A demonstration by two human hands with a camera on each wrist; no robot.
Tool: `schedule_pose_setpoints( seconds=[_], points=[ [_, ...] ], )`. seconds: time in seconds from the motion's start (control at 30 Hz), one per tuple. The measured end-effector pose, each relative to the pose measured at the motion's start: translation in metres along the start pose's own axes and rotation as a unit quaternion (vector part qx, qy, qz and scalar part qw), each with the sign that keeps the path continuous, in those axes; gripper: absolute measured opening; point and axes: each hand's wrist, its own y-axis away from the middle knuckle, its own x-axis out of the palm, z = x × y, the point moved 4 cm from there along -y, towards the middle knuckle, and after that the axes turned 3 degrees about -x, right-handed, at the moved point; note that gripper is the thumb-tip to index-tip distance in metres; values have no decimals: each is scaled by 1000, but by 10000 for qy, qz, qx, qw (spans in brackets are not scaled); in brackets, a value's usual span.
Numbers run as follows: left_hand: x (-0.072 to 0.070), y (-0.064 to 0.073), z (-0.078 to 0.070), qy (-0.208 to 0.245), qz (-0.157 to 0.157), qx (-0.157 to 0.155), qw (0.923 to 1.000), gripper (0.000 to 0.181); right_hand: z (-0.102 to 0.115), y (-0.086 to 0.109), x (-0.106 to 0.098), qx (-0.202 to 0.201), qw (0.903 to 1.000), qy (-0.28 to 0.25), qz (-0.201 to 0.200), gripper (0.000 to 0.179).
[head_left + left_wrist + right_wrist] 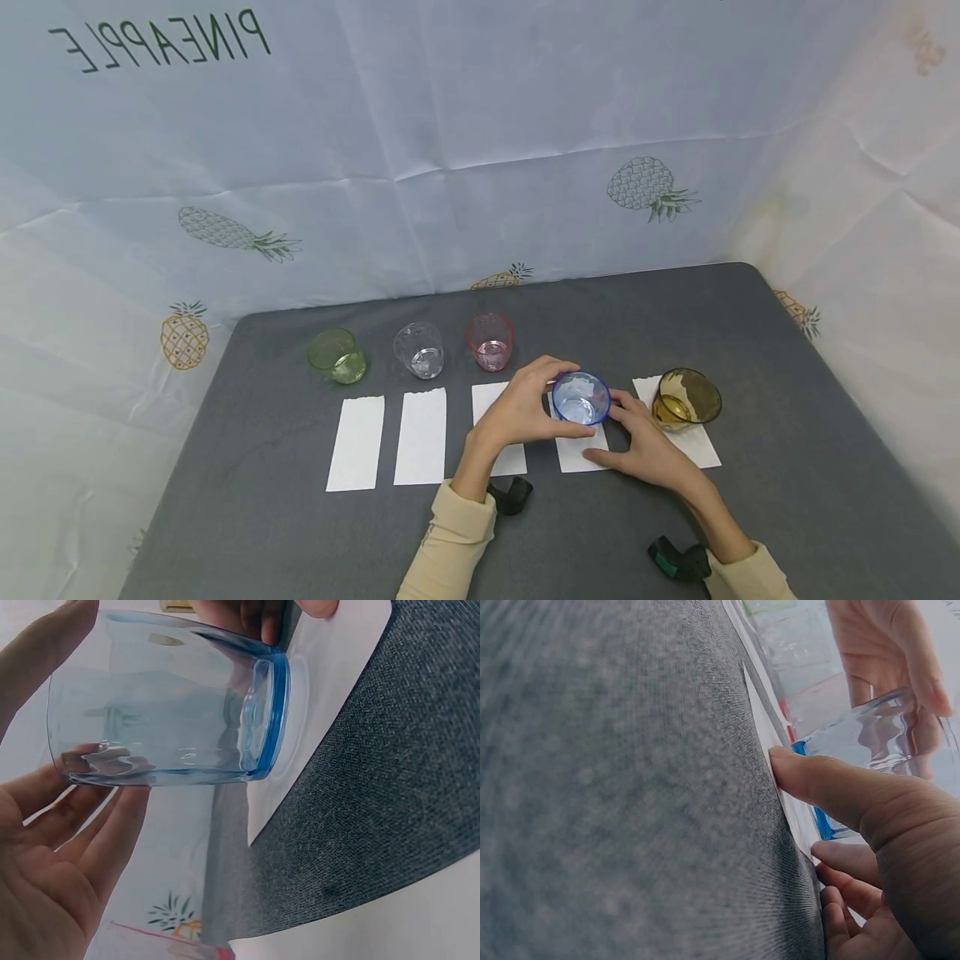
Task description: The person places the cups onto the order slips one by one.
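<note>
A clear blue drinking glass (581,400) stands upright with its base right at a white paper strip (577,454). My left hand (521,408) grips it near the rim, thumb on the near side and fingers round the far side. On the glass's right, low down, is my right hand (647,450), its fingers loosely bent. In the right wrist view, the thumb (817,776) of that hand lies at the paper, close by the blue base. Just right of this hand, an amber glass (686,398) sits on another paper strip (701,450).
Along the back of the grey table (262,433) stand a green glass (337,356), a colourless glass (420,350) and a pink glass (491,342). White strips (356,446) lie in a row in front of them. A pineapple-print cloth (450,217) hangs behind.
</note>
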Motion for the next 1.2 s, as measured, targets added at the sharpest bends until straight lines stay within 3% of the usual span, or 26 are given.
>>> schedule_pose_setpoints(
  seconds=[1.2],
  points=[
    [4,-1,5,-152,46,-46,9999,79,0,0,1,59,10000,-15,73,67]
  ],
)
